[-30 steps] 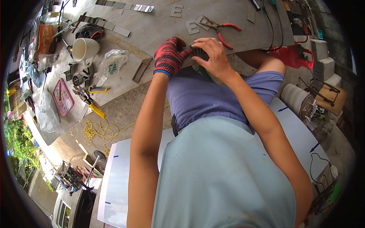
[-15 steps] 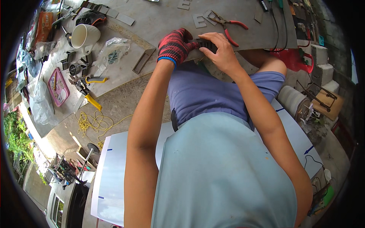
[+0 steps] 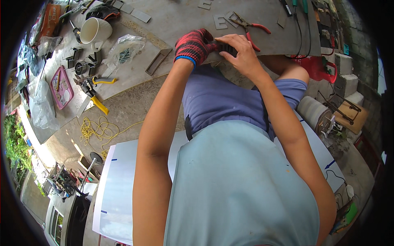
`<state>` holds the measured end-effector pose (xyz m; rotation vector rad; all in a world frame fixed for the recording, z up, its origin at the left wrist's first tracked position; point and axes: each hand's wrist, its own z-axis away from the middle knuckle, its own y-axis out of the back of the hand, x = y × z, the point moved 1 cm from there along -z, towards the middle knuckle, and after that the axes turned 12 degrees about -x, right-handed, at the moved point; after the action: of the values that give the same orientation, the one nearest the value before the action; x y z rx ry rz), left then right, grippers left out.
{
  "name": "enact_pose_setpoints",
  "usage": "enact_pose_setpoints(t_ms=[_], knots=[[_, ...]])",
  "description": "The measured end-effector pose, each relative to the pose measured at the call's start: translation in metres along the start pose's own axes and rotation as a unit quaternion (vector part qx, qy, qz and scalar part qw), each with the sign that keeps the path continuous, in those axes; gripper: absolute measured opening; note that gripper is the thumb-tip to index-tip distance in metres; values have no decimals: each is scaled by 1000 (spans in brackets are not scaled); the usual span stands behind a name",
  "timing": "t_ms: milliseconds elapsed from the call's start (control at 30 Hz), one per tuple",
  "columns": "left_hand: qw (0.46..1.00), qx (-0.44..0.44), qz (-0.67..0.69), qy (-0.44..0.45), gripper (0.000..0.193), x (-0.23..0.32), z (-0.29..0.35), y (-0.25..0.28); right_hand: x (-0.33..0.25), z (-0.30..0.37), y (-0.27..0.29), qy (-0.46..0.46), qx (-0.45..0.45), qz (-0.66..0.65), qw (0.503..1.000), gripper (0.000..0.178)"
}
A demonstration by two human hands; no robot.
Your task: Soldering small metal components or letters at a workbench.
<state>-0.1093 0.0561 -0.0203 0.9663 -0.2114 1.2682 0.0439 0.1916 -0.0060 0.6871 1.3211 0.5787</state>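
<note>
My left hand (image 3: pixel 193 47) wears a red and black knit glove with a blue cuff. Its fingers pinch one end of a small dark ridged piece (image 3: pixel 229 50) at the near edge of the metal table. My bare right hand (image 3: pixel 243 53) curls over the other end of that piece, thumb below and fingers above, hiding much of it. Just beyond the right hand lie pliers with red handles (image 3: pixel 251 37). Flat grey metal letter cutouts (image 3: pixel 220 22) rest beside them. Left of the glove is a rectangular metal frame (image 3: pixel 158 61).
On the grey metal table (image 3: pixel 172 18) at left stand a white mug (image 3: pixel 91 33), a plastic bag (image 3: pixel 125 48), yellow-handled snips (image 3: pixel 95 92) and a pink tray (image 3: pixel 62 88). Black cables (image 3: pixel 300 35) cross the right side. Yellow cord (image 3: pixel 96 132) lies coiled on the floor.
The view has shifted slightly, so the table things sit a little differently. Both hands keep their hold on the dark piece, with barely any movement.
</note>
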Motion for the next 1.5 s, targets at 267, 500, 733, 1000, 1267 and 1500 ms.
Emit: enact_pose_setpoints(t_ms=[267, 500, 733, 1000, 1267, 1500], knots=[[998, -38, -53, -8, 53, 4, -10, 12, -9, 12, -16, -56, 50, 23, 997, 43], [995, -69, -54, -42, 46, 4, -12, 10, -17, 16, -37, -109, 147, -43, 982, 43], [978, 170, 116, -31, 29, -7, 52, -60, -24, 14, -46, -156, 198, -63, 966, 43], [976, 214, 26, -13, 40, 1, 54, -89, -26, 11, -38, -227, 167, -163, 945, 49], [972, 226, 30, -48, 49, 3, 57, -87, -16, 15, -23, -216, 119, -208, 946, 37], [970, 236, 35, -55, 41, 2, 55, -88, -10, 10, -9, -152, 82, -201, 964, 19]])
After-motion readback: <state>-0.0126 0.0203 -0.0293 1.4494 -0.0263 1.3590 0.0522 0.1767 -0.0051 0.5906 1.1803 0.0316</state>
